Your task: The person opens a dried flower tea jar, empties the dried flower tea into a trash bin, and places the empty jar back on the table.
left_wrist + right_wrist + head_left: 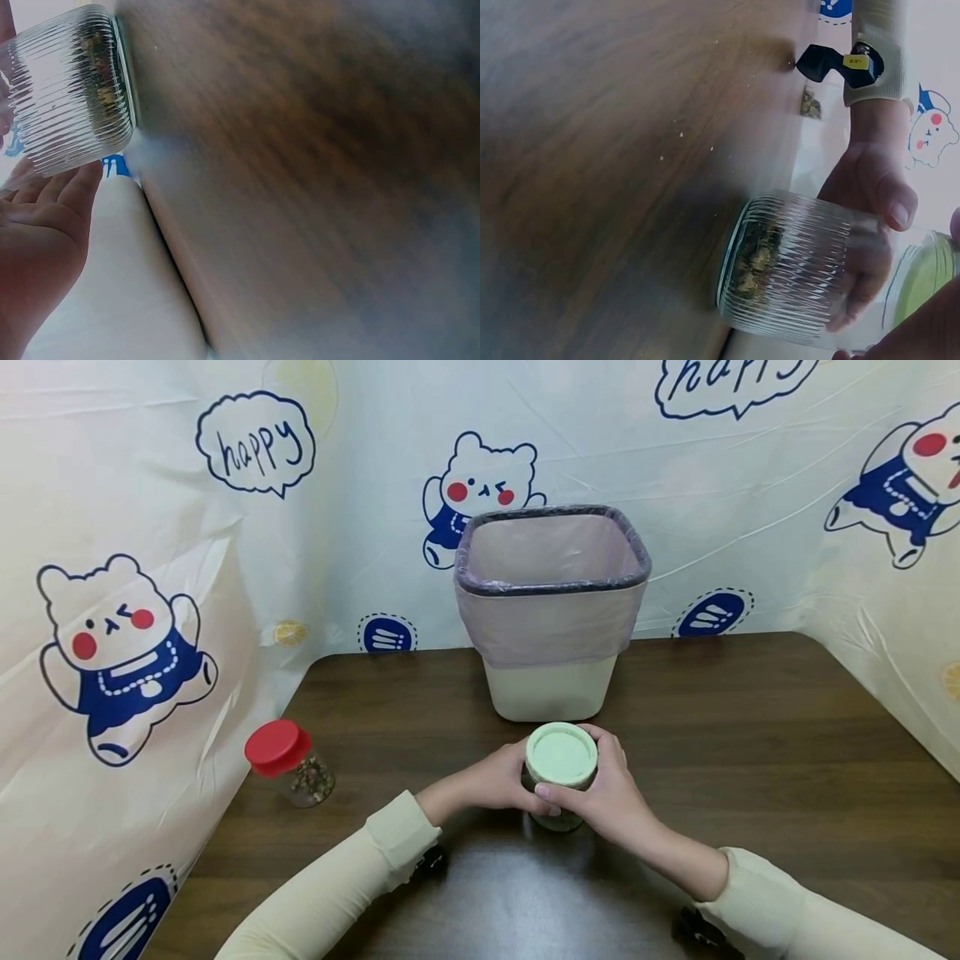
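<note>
- So I've got both hands on a ribbed glass jar [787,270], lid side up, on the brown table [750,735] right in front of the bin [553,587].
- My left hand [487,779] is curled round its left side, and my right hand [611,793] wraps the other, thumb across the front just under the pale green lid [562,754]. Neither is spread wide; they're only as open as the glass needs.
- What could go wrong, imo: smooth glass slips if either side eases off. If the lid's loose, a tip would dump the dried bits [754,259] lying low inside. A push forward could knock the bin.
- There are pale crumbs [681,135] on the wood too, so grit under the base might make it skid.
- Long axis runs pretty much vertical, lid up, base down at the tabletop. Can't tell if it's fully resting there.
- The red-capped jar [288,762] sits well off to my left.
</note>
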Available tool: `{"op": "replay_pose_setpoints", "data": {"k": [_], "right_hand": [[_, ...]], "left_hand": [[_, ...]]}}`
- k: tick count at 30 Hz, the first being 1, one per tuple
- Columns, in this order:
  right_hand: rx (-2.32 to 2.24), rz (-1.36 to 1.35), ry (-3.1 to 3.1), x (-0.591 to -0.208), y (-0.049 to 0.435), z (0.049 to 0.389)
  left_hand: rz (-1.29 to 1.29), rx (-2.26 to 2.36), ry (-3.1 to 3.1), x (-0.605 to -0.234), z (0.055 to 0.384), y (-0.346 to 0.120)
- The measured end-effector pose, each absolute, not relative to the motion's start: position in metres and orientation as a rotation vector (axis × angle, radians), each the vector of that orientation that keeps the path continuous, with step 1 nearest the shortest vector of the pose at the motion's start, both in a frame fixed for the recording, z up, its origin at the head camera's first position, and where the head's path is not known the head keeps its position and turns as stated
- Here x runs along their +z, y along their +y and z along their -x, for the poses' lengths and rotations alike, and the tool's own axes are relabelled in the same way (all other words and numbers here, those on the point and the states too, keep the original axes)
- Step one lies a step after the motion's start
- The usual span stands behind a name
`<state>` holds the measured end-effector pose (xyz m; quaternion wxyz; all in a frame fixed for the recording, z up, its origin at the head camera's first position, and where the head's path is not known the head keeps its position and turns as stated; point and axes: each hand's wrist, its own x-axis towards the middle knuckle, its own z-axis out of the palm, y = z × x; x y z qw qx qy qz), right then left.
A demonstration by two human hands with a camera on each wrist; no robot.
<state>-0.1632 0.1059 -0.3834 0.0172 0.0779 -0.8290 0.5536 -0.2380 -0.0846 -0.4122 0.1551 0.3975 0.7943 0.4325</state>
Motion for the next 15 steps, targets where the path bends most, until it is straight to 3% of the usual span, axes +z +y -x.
{"op": "replay_pose_setpoints", "data": {"k": [15], "right_hand": [[1.728, -0.434, -2.553, -0.388, 0.116, 0.169]], "left_hand": [[-1.142, 1.248, 2.269, -0.413, 0.238, -0.084]]}}
